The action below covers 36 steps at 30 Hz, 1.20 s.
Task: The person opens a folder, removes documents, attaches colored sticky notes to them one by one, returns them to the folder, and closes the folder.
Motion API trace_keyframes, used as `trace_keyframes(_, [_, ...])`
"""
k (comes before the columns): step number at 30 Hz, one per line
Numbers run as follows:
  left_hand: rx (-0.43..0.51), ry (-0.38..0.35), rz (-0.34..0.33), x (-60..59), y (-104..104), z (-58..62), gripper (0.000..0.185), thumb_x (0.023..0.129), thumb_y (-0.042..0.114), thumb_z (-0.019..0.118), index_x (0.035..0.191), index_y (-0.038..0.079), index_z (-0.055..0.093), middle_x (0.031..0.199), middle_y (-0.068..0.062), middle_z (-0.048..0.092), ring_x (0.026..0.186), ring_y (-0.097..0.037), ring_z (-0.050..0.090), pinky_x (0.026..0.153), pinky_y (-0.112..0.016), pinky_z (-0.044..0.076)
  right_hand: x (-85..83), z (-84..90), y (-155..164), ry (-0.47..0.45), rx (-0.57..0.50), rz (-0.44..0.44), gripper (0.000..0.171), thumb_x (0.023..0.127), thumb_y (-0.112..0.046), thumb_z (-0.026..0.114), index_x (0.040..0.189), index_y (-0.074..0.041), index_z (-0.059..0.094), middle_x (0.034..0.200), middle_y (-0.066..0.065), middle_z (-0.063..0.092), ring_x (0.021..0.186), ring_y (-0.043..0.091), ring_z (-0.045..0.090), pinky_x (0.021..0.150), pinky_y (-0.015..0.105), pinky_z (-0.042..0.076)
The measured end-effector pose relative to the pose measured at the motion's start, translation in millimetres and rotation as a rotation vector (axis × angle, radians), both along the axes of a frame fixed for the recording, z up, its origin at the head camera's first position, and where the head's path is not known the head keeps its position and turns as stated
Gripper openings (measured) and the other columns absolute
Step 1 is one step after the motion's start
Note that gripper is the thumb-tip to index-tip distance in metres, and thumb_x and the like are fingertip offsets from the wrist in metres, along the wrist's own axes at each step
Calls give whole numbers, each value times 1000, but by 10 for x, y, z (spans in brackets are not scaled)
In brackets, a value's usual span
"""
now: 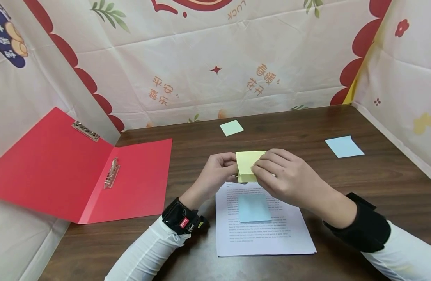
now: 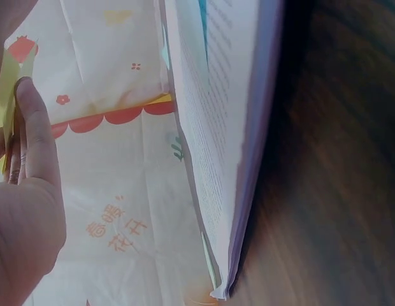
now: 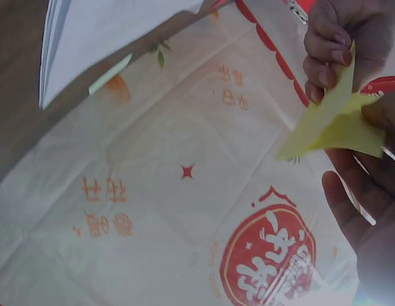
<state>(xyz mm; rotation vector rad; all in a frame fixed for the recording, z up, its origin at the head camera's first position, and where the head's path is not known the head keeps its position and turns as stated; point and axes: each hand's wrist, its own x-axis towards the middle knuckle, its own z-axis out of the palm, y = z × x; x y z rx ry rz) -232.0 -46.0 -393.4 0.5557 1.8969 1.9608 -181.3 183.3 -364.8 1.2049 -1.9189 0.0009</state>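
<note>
A yellow sticky-note pad (image 1: 248, 164) is held just above the table, beyond a printed white sheet (image 1: 261, 226). My left hand (image 1: 219, 171) grips the pad's left edge, and my right hand (image 1: 282, 176) pinches a yellow sheet at its right side. The right wrist view shows the yellow sheet (image 3: 337, 124) bent away between both hands' fingers. A blue sticky note (image 1: 253, 207) lies stuck on the printed sheet (image 2: 216, 127). In the left wrist view, my left hand (image 2: 22, 191) shows only a thumb beside a yellow edge.
An open red clip folder (image 1: 78, 168) lies at the left, partly over the table edge. A green note (image 1: 231, 127) and a blue note (image 1: 343, 146) lie on the dark wooden table (image 1: 341, 179). Patterned cloth walls (image 1: 201, 58) enclose three sides.
</note>
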Motion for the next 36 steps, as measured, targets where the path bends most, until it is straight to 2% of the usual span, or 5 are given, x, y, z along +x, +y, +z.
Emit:
trace_keyframes(5, [3, -23, -53, 18, 47, -10, 37, 107, 8, 58, 140, -9, 61, 131, -31, 71, 92, -15, 78, 84, -44, 67, -10, -45, -17, -38, -38, 31, 13, 96, -6, 76, 107, 1, 78, 97, 10, 82, 92, 27, 76, 92, 47, 65])
trace_keyframes(10, [-24, -21, -63, 23, 80, -16, 36, 109, 12, 58, 138, -8, 64, 134, -28, 70, 94, -15, 77, 83, -42, 68, 0, -23, -12, -134, -125, 31, 40, 71, -1, 94, 107, 1, 78, 99, 10, 82, 92, 26, 77, 89, 48, 65])
trace_keyframes(25, [-83, -88, -59, 80, 120, -2, 32, 108, 16, 63, 130, -7, 69, 119, -24, 77, 88, -16, 78, 78, -34, 67, 3, 219, 181, -512, -686, -193, 20, 87, 1, 85, 106, 1, 82, 93, 17, 82, 67, 10, 73, 62, 0, 45])
trace_keyframes(32, [-76, -101, 24, 36, 73, 11, 31, 106, 15, 66, 130, -5, 70, 121, -22, 77, 91, -17, 78, 80, -37, 67, -26, 278, 268, -495, -814, -275, 16, 92, -6, 83, 105, 1, 82, 95, 22, 81, 71, -22, 52, 57, 5, 38])
trace_keyframes(36, [-72, -94, 146, -59, -24, 73, 30, 105, 16, 68, 128, -4, 72, 116, -20, 79, 89, -18, 78, 81, -36, 67, -54, 277, 349, -349, -699, -270, 10, 90, -1, 80, 100, 2, 80, 88, 19, 80, 63, -5, 58, 55, 13, 42])
